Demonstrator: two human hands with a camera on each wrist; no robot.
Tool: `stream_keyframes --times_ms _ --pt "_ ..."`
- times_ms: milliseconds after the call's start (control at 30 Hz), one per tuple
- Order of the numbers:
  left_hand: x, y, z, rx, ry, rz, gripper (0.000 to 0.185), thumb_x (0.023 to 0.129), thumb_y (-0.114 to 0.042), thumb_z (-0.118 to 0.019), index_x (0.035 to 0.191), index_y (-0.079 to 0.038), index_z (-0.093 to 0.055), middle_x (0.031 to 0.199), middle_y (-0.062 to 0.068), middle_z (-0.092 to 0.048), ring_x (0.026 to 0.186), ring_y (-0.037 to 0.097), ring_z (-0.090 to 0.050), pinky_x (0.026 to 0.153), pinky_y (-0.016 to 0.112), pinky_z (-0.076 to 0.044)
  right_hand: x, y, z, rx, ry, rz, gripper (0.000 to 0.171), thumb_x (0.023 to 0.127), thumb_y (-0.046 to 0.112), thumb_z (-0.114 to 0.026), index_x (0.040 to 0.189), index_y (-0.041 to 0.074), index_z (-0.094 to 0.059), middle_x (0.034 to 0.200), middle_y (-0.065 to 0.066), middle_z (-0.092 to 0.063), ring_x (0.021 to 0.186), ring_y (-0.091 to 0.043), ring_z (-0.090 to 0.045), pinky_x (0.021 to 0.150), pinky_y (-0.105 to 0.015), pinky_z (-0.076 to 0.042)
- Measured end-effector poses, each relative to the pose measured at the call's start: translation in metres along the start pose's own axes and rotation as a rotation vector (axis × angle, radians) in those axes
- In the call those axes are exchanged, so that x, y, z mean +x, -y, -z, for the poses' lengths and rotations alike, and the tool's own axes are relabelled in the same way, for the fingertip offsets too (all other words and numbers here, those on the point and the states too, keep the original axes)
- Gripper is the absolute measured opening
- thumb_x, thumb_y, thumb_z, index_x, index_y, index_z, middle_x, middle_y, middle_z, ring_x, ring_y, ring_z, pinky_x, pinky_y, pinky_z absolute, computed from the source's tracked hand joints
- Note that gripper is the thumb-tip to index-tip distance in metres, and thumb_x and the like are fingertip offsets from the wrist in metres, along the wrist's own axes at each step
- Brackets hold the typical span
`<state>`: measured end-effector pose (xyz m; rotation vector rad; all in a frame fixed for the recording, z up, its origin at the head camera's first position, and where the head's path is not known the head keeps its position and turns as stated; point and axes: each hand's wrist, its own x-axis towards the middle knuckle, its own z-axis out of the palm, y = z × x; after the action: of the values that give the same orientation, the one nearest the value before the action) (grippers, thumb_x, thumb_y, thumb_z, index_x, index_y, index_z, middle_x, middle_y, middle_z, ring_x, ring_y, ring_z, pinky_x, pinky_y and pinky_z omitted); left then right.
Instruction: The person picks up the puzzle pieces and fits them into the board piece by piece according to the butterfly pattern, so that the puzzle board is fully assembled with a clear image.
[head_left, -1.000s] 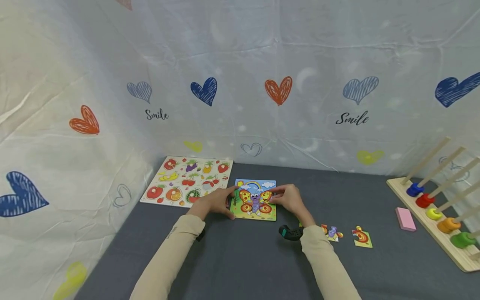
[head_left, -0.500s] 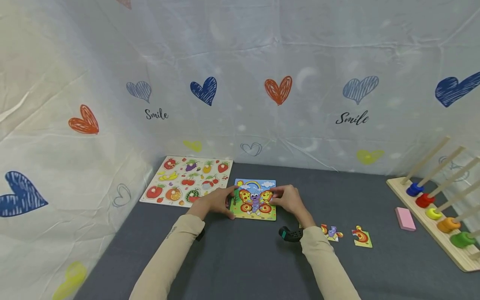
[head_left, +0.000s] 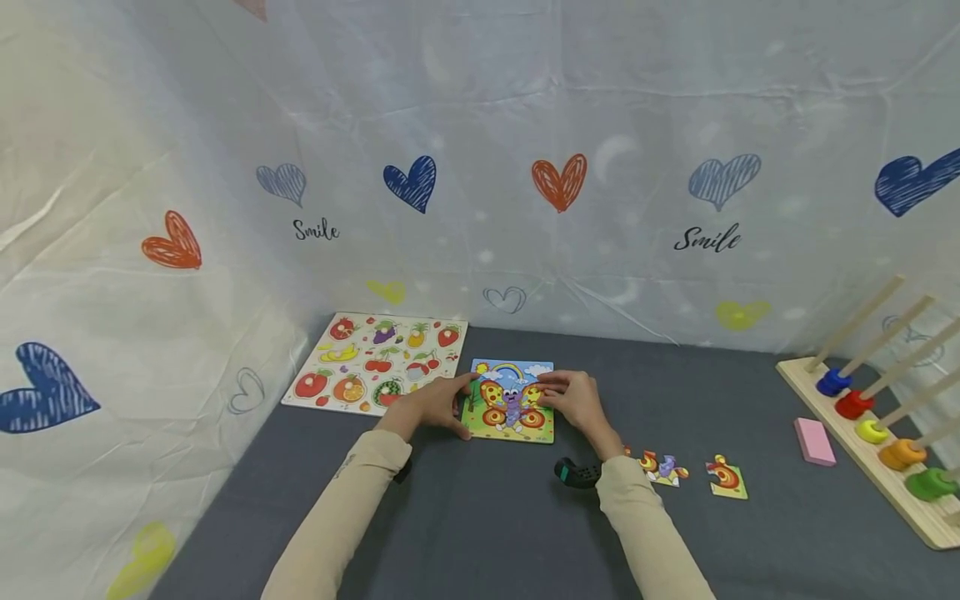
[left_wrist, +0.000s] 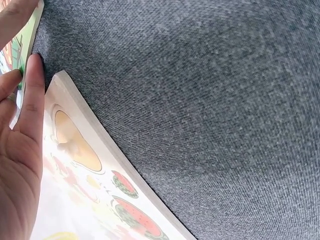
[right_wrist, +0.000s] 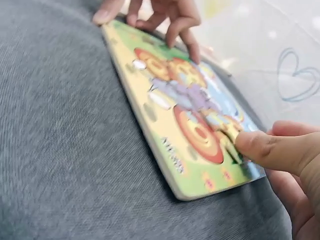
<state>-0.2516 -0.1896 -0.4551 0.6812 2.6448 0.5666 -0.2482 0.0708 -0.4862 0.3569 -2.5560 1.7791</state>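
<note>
A person in beige sleeves works at a butterfly puzzle board (head_left: 510, 402) lying flat on the grey tabletop (head_left: 465, 517), just left of the frame's centre in the head view. The left hand (head_left: 429, 405) rests against the board's left edge with its fingers bent over the rim, steadying it rather than clasping it; the left wrist view shows the fingers (left_wrist: 31, 95) laid straight along that edge. The right hand (head_left: 573, 398) sits at the board's right side, a fingertip (right_wrist: 252, 145) pressing down on the picture near the butterfly's wing, fingers extended and holding nothing.

By the look of it, the puzzle is most of the way done: rainbow, cloud, butterfly body and wings read as a filled picture, though whether the pressed piece is fully seated cannot be told. Still outside the board are two loose puzzle pieces (head_left: 660, 467) and (head_left: 726, 479), lying apart on the tabletop in the lower right of centre, just beyond the right sleeve. Those appear to be what is left.

A fruit peg puzzle (head_left: 375, 362) lies touching or just beside the board's left side, up against the heart-printed backdrop. At the far right of the frame stands a wooden ring-stacking rack (head_left: 877, 433) with coloured rings, a pink block (head_left: 813, 440) beside it.
</note>
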Motion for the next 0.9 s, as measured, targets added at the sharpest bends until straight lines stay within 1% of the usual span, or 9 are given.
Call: stream_keyframes --times_ms 167,333,400,567,633,767,900 --pt "0.000 -0.001 0.000 0.003 0.004 0.003 0.097 0.062 -0.031 -0.082 0.140 -0.010 -0.029 0.107 -0.001 -0.050 0.068 0.009 -0.047 0.066 0.025 -0.040 -0.001 -0.004 -0.002 -0.019 -0.002 -0.038 0.029 0.071 0.001 -0.073 0.100 -0.004 -0.066 0.092 -0.016 -0.067 0.085 -0.022 -0.065 0.067 -0.022 -0.050" --pt "0.001 0.000 0.000 0.012 0.002 0.008 0.097 0.061 -0.032 -0.083 0.140 -0.011 -0.029 0.106 -0.002 -0.050 0.068 0.008 -0.047 0.067 0.025 -0.040 0.000 -0.005 -0.001 -0.058 -0.005 -0.025 0.029 0.071 0.004 -0.074 0.097 -0.002 -0.067 0.090 -0.013 -0.068 0.083 -0.020 -0.065 0.066 -0.021 -0.049" --pt "0.002 0.001 -0.001 0.023 0.002 0.010 0.098 0.061 -0.033 -0.083 0.139 -0.011 -0.030 0.105 -0.003 -0.051 0.068 0.008 -0.047 0.067 0.025 -0.040 -0.001 -0.006 0.001 -0.014 0.001 0.000 0.031 0.071 0.004 -0.074 0.100 -0.003 -0.066 0.092 -0.015 -0.067 0.085 -0.023 -0.065 0.067 -0.022 -0.050" --pt "0.005 0.001 -0.002 0.046 0.002 0.003 0.098 0.060 -0.035 -0.082 0.139 -0.011 -0.030 0.106 -0.002 -0.052 0.067 0.008 -0.047 0.067 0.026 -0.040 -0.008 -0.013 0.013 0.218 -0.005 0.042 0.038 0.075 0.001 -0.069 0.110 -0.008 -0.059 0.105 -0.023 -0.060 0.097 -0.031 -0.059 0.074 -0.027 -0.049" --pt "0.005 0.000 -0.002 0.043 0.003 0.009 0.098 0.060 -0.035 -0.082 0.140 -0.012 -0.029 0.108 -0.001 -0.052 0.068 0.008 -0.047 0.067 0.026 -0.040 -0.012 -0.014 0.021 0.284 -0.011 0.040 0.039 0.077 0.002 -0.068 0.113 -0.007 -0.058 0.110 -0.024 -0.058 0.101 -0.032 -0.057 0.076 -0.027 -0.048" --pt "0.004 -0.001 -0.002 0.036 0.004 0.033 0.098 0.060 -0.034 -0.083 0.139 -0.012 -0.030 0.110 0.000 -0.052 0.068 0.009 -0.047 0.068 0.026 -0.040 -0.022 -0.017 0.040 0.346 -0.002 0.037 0.042 0.078 0.004 -0.067 0.117 -0.007 -0.054 0.116 -0.026 -0.054 0.106 -0.034 -0.053 0.079 -0.026 -0.047" --pt "0.002 -0.002 -0.001 0.034 0.000 0.043 0.097 0.060 -0.033 -0.083 0.139 -0.011 -0.030 0.110 0.001 -0.052 0.069 0.009 -0.047 0.068 0.027 -0.040 -0.039 -0.022 0.060 0.357 0.001 0.032 0.044 0.078 0.005 -0.067 0.118 -0.008 -0.053 0.117 -0.027 -0.052 0.106 -0.035 -0.053 0.078 -0.026 -0.047"
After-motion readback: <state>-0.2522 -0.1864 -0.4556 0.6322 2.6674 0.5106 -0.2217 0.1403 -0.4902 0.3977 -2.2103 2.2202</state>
